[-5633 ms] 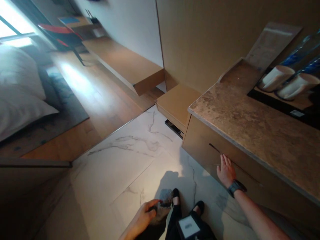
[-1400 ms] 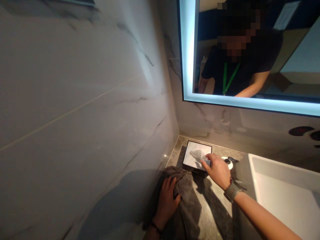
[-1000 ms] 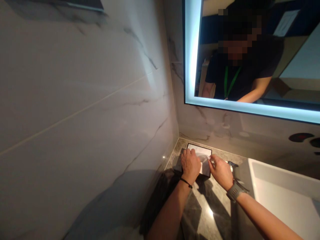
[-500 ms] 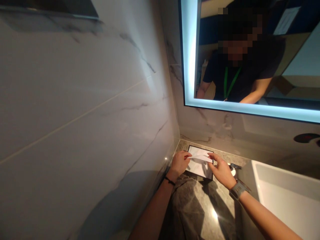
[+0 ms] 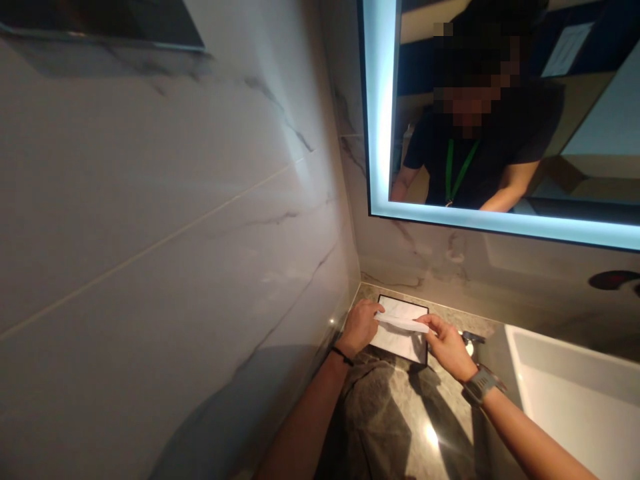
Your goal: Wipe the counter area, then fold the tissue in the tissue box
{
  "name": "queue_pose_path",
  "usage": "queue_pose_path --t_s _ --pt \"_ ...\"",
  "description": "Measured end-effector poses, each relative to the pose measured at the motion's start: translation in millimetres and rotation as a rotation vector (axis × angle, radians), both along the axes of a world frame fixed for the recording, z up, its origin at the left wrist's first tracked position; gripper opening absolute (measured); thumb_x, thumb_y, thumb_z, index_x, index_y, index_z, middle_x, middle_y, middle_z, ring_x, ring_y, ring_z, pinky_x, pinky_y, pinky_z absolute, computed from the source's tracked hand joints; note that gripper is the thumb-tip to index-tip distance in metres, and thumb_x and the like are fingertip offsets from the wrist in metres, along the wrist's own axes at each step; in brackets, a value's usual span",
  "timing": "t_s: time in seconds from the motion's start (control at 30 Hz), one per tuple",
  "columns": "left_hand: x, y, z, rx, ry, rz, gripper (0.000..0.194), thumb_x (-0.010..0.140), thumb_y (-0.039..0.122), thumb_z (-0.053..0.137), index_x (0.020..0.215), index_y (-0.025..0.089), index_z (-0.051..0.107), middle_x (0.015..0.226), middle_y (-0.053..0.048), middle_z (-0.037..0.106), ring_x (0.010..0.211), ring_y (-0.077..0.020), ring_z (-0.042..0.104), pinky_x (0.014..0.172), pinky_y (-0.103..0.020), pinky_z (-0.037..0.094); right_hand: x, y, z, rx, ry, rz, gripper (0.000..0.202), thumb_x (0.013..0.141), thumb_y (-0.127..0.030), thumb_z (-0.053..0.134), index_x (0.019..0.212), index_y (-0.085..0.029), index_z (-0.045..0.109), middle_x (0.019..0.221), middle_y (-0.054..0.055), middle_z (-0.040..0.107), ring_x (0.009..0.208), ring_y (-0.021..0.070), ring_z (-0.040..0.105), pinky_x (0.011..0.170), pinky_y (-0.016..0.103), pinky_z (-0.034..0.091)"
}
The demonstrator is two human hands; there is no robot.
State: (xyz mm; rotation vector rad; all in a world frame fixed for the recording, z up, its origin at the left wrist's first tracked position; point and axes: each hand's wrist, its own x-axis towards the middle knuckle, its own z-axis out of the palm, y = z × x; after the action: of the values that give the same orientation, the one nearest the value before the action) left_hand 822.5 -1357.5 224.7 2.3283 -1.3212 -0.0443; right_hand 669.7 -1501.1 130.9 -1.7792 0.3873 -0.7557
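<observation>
A white tissue [image 5: 404, 323] stretches as a narrow folded strip between my hands, above a tissue box [image 5: 397, 348] with a pale marbled top and dark edges. My left hand [image 5: 361, 327] pinches the strip's left end at the box's left side. At the other end, my right hand [image 5: 449, 347] has thumb and fingers closed on the tissue, over the box's right edge. Part of the box's left edge is hidden behind my left hand. The box rests on a grey-brown stone counter [image 5: 383, 407].
A white basin [image 5: 575, 400] stands to the right, with a dark wall tap [image 5: 607, 280] above it. Beside my right hand is a small dispenser-like item [image 5: 470, 339], partly hidden. A lit mirror [image 5: 380, 133] hangs ahead; a marbled wall [image 5: 200, 267] rises at left.
The tissue strip looks narrower and straighter, its upper fold flattened. My right hand has shifted slightly right and down, its fingers closer together. My left hand stays nearly in place.
</observation>
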Motion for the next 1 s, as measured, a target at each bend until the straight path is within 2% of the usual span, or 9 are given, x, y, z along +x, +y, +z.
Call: queue_pose_path --t_s 0.13,0.2,0.4,0.53,0.63,0.7,0.77,0.9,1.0 --pt "13 7 -0.7 -0.016 0.137 -0.037 0.03 0.066 0.002 0.054 0.083 0.014 0.075 0.084 -0.003 0.068 0.078 -0.0143 0.059 0.071 -0.023 0.045 2 3 -2.0 -0.044 0.06 -0.047 0.047 0.086 -0.055 0.041 0.095 -0.016 0.065 0.092 0.01 0.07 0.085 0.0255 0.064 0.076 0.037 0.05" --pt "17 15 -3.8 -0.033 0.201 -0.049 0.025 0.067 0.005 0.058 0.083 0.013 0.075 0.083 -0.003 0.069 0.077 -0.0137 0.059 0.067 -0.022 0.044 6 5 -4.2 -0.069 0.093 -0.084 0.052 0.086 -0.058 0.039 0.096 -0.016 0.066 0.095 0.011 0.07 0.086 0.027 0.063 0.074 0.038 0.05" --pt "20 26 -13.1 -0.127 0.31 -0.045 0.016 0.07 0.008 0.061 0.08 0.011 0.073 0.088 -0.006 0.069 0.083 -0.014 0.062 0.071 -0.022 0.047 15 7 -10.4 -0.188 0.196 -0.265 0.053 0.086 -0.052 0.034 0.101 -0.013 0.066 0.086 0.013 0.066 0.079 0.0278 0.06 0.079 0.044 0.047" --pt "18 26 -12.0 -0.159 0.325 -0.043 0.017 0.071 0.007 0.058 0.076 0.012 0.073 0.087 -0.006 0.068 0.083 -0.0136 0.062 0.071 -0.022 0.047 13 11 -8.8 -0.317 0.218 -0.273 0.054 0.085 -0.043 0.038 0.117 -0.007 0.061 0.086 0.015 0.061 0.083 0.0318 0.056 0.083 0.051 0.046" --pt "13 23 -8.8 -0.17 0.307 -0.034 0.022 0.069 0.004 0.054 0.075 0.014 0.073 0.088 -0.005 0.067 0.085 -0.0134 0.061 0.068 -0.02 0.045 10 17 -6.1 -0.547 0.119 -0.257 0.05 0.089 -0.031 0.04 0.13 -0.006 0.052 0.105 0.017 0.059 0.103 0.0338 0.051 0.092 0.052 0.044" --pt "10 22 -7.0 -0.176 0.28 -0.028 0.024 0.069 0.003 0.052 0.075 0.014 0.073 0.088 -0.005 0.066 0.084 -0.0131 0.06 0.068 -0.021 0.045 10 24 -5.5 -0.742 -0.013 -0.225 0.044 0.092 -0.019 0.036 0.131 -0.006 0.05 0.121 0.017 0.056 0.116 0.0307 0.046 0.101 0.049 0.042" --pt "7 20 -5.8 -0.18 0.256 -0.036 0.025 0.069 0.003 0.051 0.075 0.014 0.073 0.087 -0.004 0.065 0.083 -0.0127 0.06 0.07 -0.022 0.046 12 32 -7.1 -0.859 -0.087 -0.183 0.04 0.095 -0.014 0.033 0.13 -0.008 0.05 0.127 0.014 0.055 0.122 0.0264 0.045 0.106 0.044 0.041" --pt "3 15 -2.6 -0.186 0.163 -0.046 0.027 0.072 0.001 0.05 0.079 0.014 0.073 0.088 -0.004 0.066 0.084 -0.013 0.06 0.078 -0.024 0.047 22 48 -17.0 -0.844 0.01 -0.148 0.038 0.097 -0.021 0.039 0.131 -0.007 0.049 0.127 0.015 0.058 0.118 0.026 0.052 0.103 0.043 0.047" --pt "-2 9 3.1 -0.132 -0.034 -0.082 0.027 0.079 0.003 0.05 0.085 0.015 0.073 0.09 -0.005 0.067 0.089 -0.0159 0.06 0.084 -0.028 0.047 28 54 -23.1 -0.764 0.092 -0.135 0.041 0.097 -0.018 0.036 0.134 -0.006 0.046 0.122 0.017 0.061 0.113 0.0265 0.056 0.097 0.042 0.051"
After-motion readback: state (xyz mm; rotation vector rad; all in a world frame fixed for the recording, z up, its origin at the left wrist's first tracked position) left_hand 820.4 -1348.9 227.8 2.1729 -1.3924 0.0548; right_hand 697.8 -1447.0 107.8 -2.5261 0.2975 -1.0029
